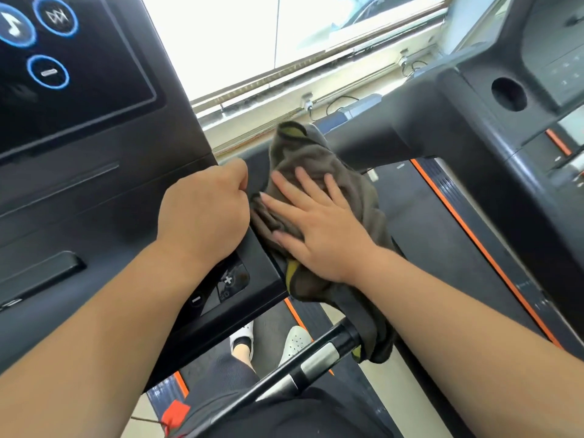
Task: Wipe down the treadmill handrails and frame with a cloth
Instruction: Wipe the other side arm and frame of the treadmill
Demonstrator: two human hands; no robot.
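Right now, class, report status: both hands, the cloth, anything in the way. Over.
Left hand fisted on console edge. Right hand flat, pressing grey-green cloth onto treadmill frame. Nothing in the way.

I take this for a gym or home fitness room. Left of my fingers sits a treadmill console (79,74) with round blue-ringed buttons; right of them a second treadmill (474,121) stands alongside, its orange-edged belt (426,200) running beneath. Beyond my fingertips a large bright window (252,42) spans the wall.
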